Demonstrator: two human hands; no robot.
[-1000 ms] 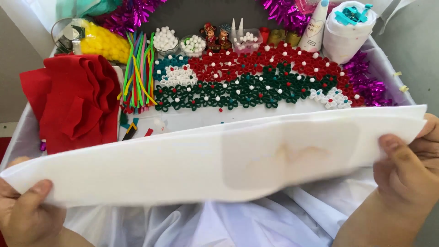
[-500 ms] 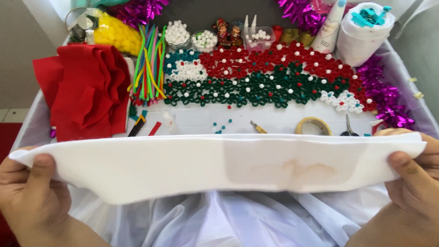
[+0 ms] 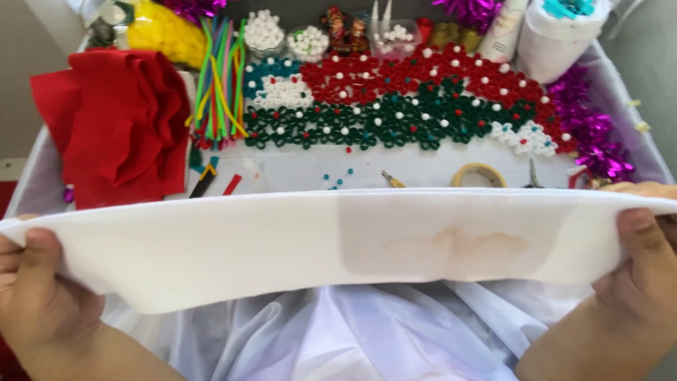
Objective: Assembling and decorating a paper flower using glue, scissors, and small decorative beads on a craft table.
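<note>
A long white felt sheet [image 3: 282,243] stretches across the near part of the view, with a brownish stain right of its middle. My left hand [image 3: 35,296] grips its left end, thumb on top. My right hand [image 3: 638,268] grips its right end the same way. The sheet is held flat above a table covered in white cloth [image 3: 352,331].
Behind the sheet lie red felt pieces [image 3: 116,120], a bundle of coloured sticks [image 3: 218,77], red, green and white beaded flowers [image 3: 416,99], a tape roll [image 3: 478,174], small pliers [image 3: 392,179], purple tinsel [image 3: 589,137], a white paper roll [image 3: 560,35] and jars of white balls [image 3: 264,32].
The sheet has dropped lower and closer to me, both hands moving with it. More of the table behind it shows, including the tape roll and pliers.
</note>
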